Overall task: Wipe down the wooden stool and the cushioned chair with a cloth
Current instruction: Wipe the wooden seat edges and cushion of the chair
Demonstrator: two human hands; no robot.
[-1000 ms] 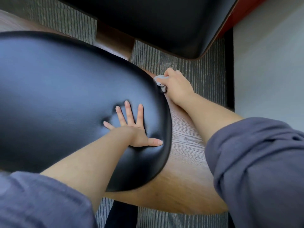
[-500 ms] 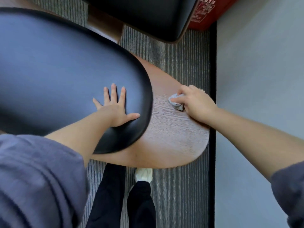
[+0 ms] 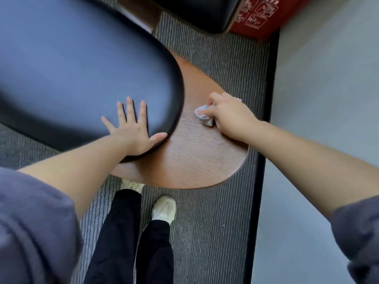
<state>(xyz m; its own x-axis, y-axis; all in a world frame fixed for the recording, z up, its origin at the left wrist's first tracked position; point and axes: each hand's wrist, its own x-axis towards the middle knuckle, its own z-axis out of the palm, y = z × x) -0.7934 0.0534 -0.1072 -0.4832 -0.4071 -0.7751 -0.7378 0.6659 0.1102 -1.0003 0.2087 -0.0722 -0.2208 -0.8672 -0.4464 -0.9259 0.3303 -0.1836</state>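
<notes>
Cloth (image 3: 203, 114) is the thing that has moved, as we see from the head camera. A second ago it was far up the wooden top (image 3: 194, 160), right by the edge of the black cushion (image 3: 82, 78). Half a second ago it had come closer to us. Now it sits out on the open wood, a bit apart from the cushion. So we think the wipe is sweeping along the wood toward us (the near part of the wood may still need a pass). We do not see the cushion get wiped in these pictures, so we think the job is only partly done.

Now the hands. Our right hand (image 3: 229, 117) has its fingers curled round the small, bunched-up grey cloth and presses it down on the wood. Only a little of the cloth pokes out to the left of the fingers. Our left hand (image 3: 133, 132) has stayed flat on the cushion, near its edge, with fingers straight and spread and the thumb out to the side. It holds nothing. We think it just leans there to keep us steady while the other hand rubs.
</notes>
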